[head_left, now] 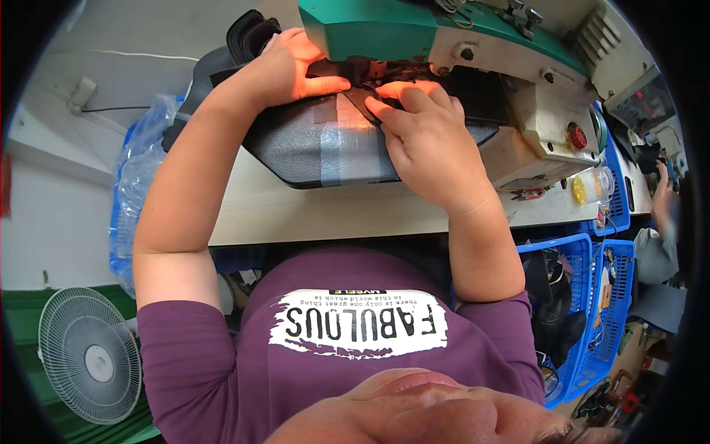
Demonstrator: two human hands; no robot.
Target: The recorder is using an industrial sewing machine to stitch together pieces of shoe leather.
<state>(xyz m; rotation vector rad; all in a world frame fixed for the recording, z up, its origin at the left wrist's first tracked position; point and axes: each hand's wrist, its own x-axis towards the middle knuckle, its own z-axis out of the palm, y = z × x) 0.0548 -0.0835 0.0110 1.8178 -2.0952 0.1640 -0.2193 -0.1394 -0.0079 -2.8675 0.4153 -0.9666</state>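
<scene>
My left hand [292,70] lies with its fingers spread over dark material, its thumb stretched toward the lit spot under the green sewing machine head [370,29]. Close by on the right, my right hand [433,144] has its fingertips closed down on a narrow dark strip [360,103], with the thumb tucked lower. Beneath both hands is a black leather-grained surface [285,140] crossed by bands of shiny clear tape [342,159]. Orange light falls on the fingertips. The needle and the strip's far end are hard to make out.
A roll of black material [250,35] stands behind my left hand. The pale machine body [543,122] rises to the right, beside a plastic jar [592,185]. Blue baskets [569,370] stand lower right. A fan [92,362] is lower left. Another person's arm [660,196] shows far right.
</scene>
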